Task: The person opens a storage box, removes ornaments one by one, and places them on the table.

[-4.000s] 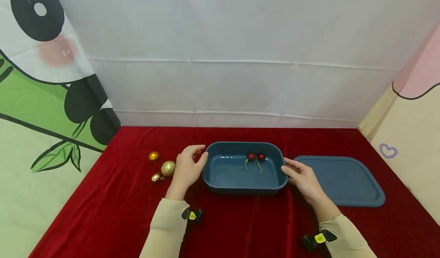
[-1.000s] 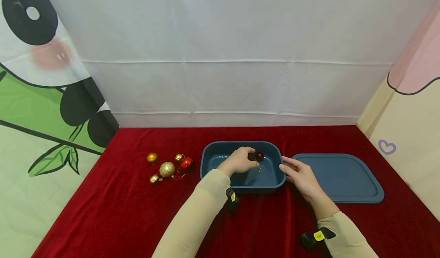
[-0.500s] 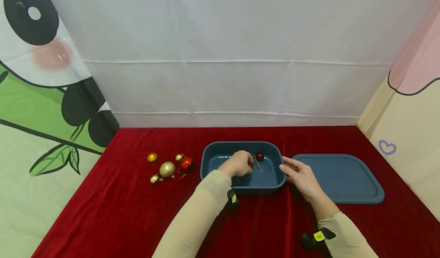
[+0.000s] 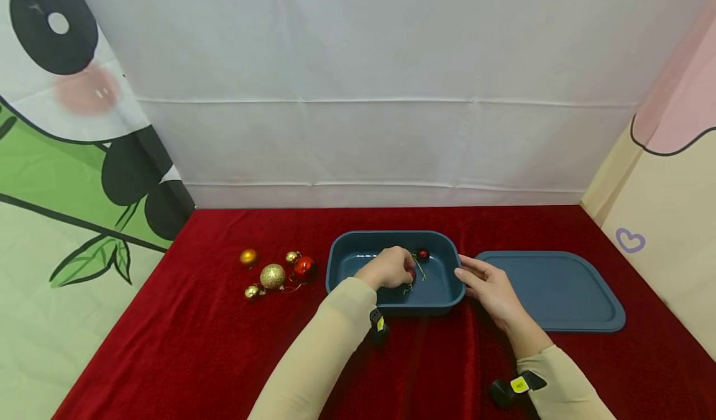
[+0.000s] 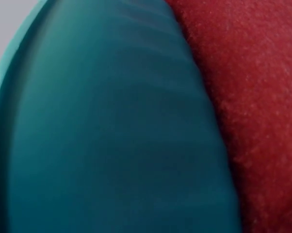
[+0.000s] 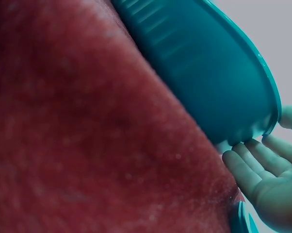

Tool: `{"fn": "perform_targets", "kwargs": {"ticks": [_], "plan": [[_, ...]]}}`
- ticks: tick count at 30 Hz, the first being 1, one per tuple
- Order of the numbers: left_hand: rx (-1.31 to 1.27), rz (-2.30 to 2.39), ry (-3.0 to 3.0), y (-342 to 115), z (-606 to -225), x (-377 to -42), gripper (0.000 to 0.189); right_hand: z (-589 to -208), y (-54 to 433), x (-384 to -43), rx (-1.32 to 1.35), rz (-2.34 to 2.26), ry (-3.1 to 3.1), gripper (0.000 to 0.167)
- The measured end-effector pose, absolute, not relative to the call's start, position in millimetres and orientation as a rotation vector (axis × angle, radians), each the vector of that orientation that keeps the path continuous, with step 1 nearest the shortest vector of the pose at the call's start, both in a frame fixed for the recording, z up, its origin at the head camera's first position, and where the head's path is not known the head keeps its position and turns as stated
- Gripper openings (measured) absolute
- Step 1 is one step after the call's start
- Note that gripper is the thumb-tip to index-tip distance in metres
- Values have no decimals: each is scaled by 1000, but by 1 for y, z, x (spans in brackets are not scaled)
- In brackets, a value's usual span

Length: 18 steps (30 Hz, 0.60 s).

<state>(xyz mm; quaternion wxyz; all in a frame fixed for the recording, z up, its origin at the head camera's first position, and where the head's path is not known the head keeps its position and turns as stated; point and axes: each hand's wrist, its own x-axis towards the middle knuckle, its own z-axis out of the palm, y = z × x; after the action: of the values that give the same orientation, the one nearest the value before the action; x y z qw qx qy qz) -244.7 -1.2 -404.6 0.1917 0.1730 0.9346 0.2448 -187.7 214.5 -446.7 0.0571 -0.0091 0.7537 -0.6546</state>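
A blue rectangular box [image 4: 394,308] stands uncovered on the red cloth. My left hand [image 4: 388,268] reaches inside it, its bent fingers at a red Christmas bauble [image 4: 411,274] with a thin gold string hanging below. A second small red bauble [image 4: 423,255] lies near the box's back right, its gold string towards the front. At the box's right end my right hand [image 4: 491,289] holds the wall. In the right wrist view the thumb is at the rim and the fingertips [image 6: 252,145] lie against the outer wall. The left wrist view shows only the box's outer side [image 5: 121,126], not the hand.
Left of the box lie a glittery gold bauble [image 4: 272,276], a larger red bauble [image 4: 304,267], an orange-gold bauble [image 4: 248,257] and small gold ones [image 4: 252,292]. A flat blue lid [image 4: 554,291] lies to the right. A white cloth wall [image 4: 358,140] rises behind the table.
My left hand has gone from the box's left side into the box. It has drawn one red bauble towards the front, away from the other. My right hand stays at the right end.
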Motion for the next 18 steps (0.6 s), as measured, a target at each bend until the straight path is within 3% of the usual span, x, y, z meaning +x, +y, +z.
{"fn": "perform_targets", "kwargs": {"ticks": [18], "plan": [[534,797,2602,-7,-402,-241,28,-447,214,-188,-42,-1985,2283,59]]}}
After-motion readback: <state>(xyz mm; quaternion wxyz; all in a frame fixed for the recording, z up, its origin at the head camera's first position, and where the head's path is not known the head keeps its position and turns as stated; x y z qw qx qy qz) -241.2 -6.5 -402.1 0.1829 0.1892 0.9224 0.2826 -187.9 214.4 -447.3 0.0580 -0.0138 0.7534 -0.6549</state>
